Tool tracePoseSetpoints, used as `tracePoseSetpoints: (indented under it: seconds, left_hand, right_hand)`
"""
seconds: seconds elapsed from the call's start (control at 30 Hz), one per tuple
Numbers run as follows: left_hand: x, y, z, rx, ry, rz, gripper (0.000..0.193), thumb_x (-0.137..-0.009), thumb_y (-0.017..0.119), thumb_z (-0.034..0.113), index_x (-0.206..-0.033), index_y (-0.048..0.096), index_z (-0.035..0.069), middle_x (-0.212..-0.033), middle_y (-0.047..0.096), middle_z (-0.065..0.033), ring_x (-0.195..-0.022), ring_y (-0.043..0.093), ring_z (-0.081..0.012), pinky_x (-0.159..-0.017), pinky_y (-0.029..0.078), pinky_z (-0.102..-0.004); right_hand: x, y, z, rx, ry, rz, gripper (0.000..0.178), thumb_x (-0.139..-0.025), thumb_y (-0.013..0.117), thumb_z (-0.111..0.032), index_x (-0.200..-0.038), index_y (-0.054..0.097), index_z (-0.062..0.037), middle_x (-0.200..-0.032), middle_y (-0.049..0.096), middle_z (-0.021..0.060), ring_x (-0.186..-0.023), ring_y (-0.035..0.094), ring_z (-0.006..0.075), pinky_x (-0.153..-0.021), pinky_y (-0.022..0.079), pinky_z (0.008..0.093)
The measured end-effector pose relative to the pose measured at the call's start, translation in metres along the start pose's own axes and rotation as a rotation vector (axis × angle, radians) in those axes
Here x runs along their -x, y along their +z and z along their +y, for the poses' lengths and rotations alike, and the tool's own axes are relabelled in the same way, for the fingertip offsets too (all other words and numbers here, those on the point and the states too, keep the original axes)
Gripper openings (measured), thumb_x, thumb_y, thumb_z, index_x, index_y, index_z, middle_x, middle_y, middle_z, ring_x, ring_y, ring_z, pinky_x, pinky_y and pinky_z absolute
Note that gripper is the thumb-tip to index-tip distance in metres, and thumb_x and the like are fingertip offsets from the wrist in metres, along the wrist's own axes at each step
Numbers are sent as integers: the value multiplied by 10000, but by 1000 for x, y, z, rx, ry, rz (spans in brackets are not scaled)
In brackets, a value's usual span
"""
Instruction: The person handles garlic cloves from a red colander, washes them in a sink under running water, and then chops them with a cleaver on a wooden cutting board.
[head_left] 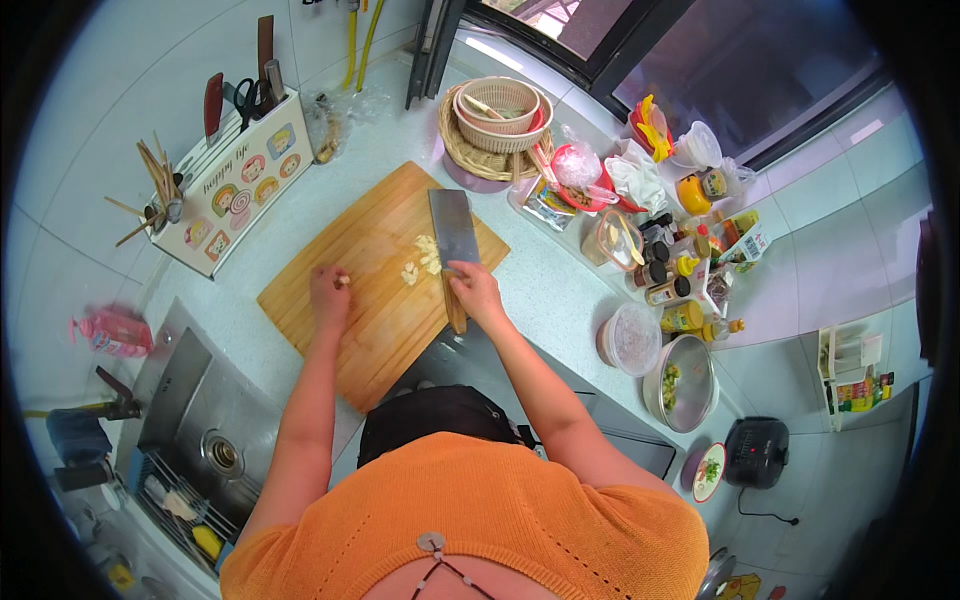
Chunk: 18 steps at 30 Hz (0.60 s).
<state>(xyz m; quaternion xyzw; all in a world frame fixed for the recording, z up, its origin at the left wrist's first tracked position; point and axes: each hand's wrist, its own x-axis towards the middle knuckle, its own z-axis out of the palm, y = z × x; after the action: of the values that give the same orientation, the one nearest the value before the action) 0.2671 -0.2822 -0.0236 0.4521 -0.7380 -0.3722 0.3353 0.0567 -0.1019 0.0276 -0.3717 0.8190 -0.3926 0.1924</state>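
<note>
A large wooden cutting board [385,320] lies askew on the pale counter. My right hand [474,292] is closed round the wooden handle of a cleaver [455,228], whose broad blade lies flat over the board's right part and points away from me. Just left of the blade sits a small heap of crushed, pale garlic [428,253]. My left hand [328,297] is over the board's left side, fingers closed on a small pale piece that looks like a garlic clove [343,281].
A knife block [240,190] stands behind left, with the sink [215,410] nearer me. Stacked baskets [495,110] sit behind the board. Along the right counter are seasoning bottles [668,280], a lidded tub [630,340] and a steel bowl [690,385].
</note>
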Motion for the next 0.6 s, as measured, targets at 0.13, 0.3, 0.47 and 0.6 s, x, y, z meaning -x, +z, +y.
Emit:
tracePoseSetpoints:
  seconds: [0.13, 0.3, 0.47, 0.6]
  left_hand:
    - [1, -8, 11, 93, -54, -2, 107, -758, 591, -17, -849, 605, 38, -906, 539, -106, -785, 560, -219, -621, 466, -302]
    - [24, -1, 80, 315, 186, -31, 178, -740, 582, -52, -890, 607, 40, -931, 552, -101, -811, 582, -221, -605, 479, -300]
    - [42, 8, 129, 176, 310, -178, 264, -705, 551, -86, -916, 614, 59, -982, 551, -111, -892, 570, -306, -714, 494, -363]
    - [46, 19, 148, 84, 468, -142, 312, -694, 538, -93, -946, 623, 69, -992, 563, -107, -900, 565, -314, -748, 479, -392]
  right_hand:
    - [1, 18, -14, -368, 30, -111, 279, -883, 587, -140, -1147, 622, -56, -1060, 629, 84, -907, 634, 186, -811, 500, 310]
    - [11, 19, -62, -1064, 522, -328, 332, -977, 482, -214, -1273, 519, -68, -1145, 609, 57, -1032, 590, 171, -847, 497, 305]
    - [11, 18, -54, -1433, 596, -465, 364, -991, 427, -298, -1264, 508, -72, -1137, 604, 49, -1022, 579, 188, -873, 474, 329]
    - [13, 11, -36, -1565, 632, -469, 342, -993, 413, -289, -1227, 528, -67, -1124, 609, 57, -970, 594, 210, -866, 482, 349]
